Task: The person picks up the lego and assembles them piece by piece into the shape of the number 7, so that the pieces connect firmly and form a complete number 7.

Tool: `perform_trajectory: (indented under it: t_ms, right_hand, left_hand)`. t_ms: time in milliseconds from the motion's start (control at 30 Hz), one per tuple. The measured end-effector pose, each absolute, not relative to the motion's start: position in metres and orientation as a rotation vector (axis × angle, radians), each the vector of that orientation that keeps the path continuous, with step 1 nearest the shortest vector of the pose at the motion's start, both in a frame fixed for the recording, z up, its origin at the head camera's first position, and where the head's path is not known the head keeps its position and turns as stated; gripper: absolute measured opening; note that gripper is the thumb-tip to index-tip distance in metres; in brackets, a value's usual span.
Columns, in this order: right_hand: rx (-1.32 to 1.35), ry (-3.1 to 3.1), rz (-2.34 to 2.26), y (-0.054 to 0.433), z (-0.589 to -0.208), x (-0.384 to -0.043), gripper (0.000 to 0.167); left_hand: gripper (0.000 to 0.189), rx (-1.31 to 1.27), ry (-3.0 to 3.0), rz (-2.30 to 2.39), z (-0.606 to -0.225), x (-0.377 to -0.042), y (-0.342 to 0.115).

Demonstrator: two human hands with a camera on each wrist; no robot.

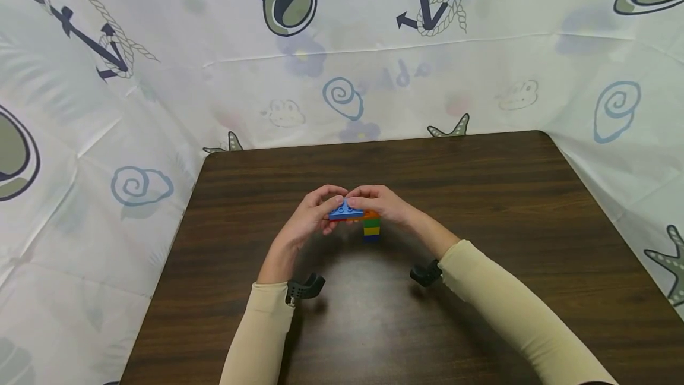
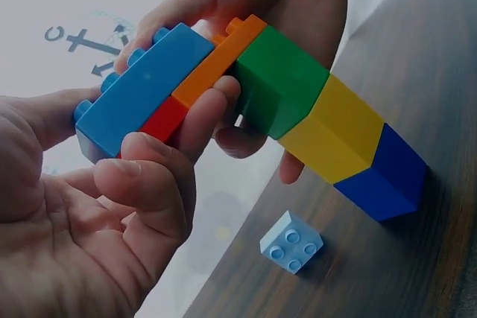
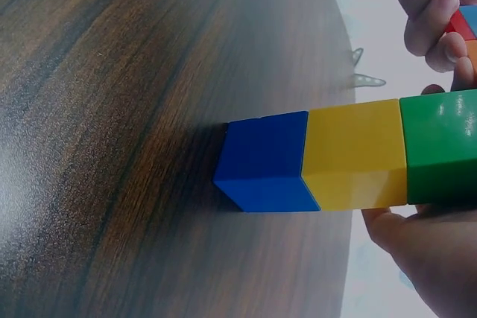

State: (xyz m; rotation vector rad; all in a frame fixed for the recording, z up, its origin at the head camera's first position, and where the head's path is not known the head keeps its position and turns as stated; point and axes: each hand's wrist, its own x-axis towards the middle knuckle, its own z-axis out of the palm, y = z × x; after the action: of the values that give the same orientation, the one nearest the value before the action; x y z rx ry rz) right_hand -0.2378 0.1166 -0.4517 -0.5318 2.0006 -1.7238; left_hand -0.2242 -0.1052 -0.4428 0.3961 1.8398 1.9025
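A tower of toy building bricks stands on the table, with a dark blue brick (image 3: 264,161) at its foot, then a yellow brick (image 3: 354,156) and a green brick (image 2: 279,83). Above the green is an orange brick (image 2: 216,61) that juts out to the left, with a red brick (image 2: 162,118) beside it. A long light blue brick (image 2: 145,87) with studs lies across these two. My left hand (image 1: 310,215) pinches the overhanging end, thumb at the light blue brick and fingers below the red one. From the other side, my right hand (image 1: 387,204) grips the top of the tower.
A small pale blue brick (image 2: 291,243) with studs lies on the table near the tower. The dark wooden table (image 1: 481,195) has a patterned cloth (image 1: 374,94) hanging behind it. A black wrist strap (image 1: 306,286) is on the left wrist.
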Motion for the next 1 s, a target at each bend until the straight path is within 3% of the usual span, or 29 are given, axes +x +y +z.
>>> perform_trajectory:
  t_ms: [233, 400, 500, 667, 1000]
  right_hand:
    - [-0.509, 2.026, -1.713, 0.117, -0.451, -0.237, 0.033]
    - [-0.484, 2.08, -1.671, 0.117, -0.454, -0.238, 0.034]
    - [-0.474, 2.115, -1.636, 0.117, -0.456, -0.238, 0.037]
    - [-0.452, 2.135, -1.589, 0.116, -0.457, -0.236, 0.045]
    - [-0.448, 2.132, -1.577, 0.116, -0.454, -0.237, 0.043]
  left_hand:
    - [0.044, 0.297, 1.823, 1.875, -0.447, -0.224, -0.103]
    - [0.071, 0.162, 1.807, 1.758, -0.451, -0.223, -0.103]
    - [0.078, 0.095, 1.783, 1.744, -0.453, -0.222, -0.103]
    - [0.069, 0.072, 1.779, 1.798, -0.455, -0.22, -0.101]
    - [0.054, 0.066, 1.757, 1.923, -0.456, -0.217, -0.095]
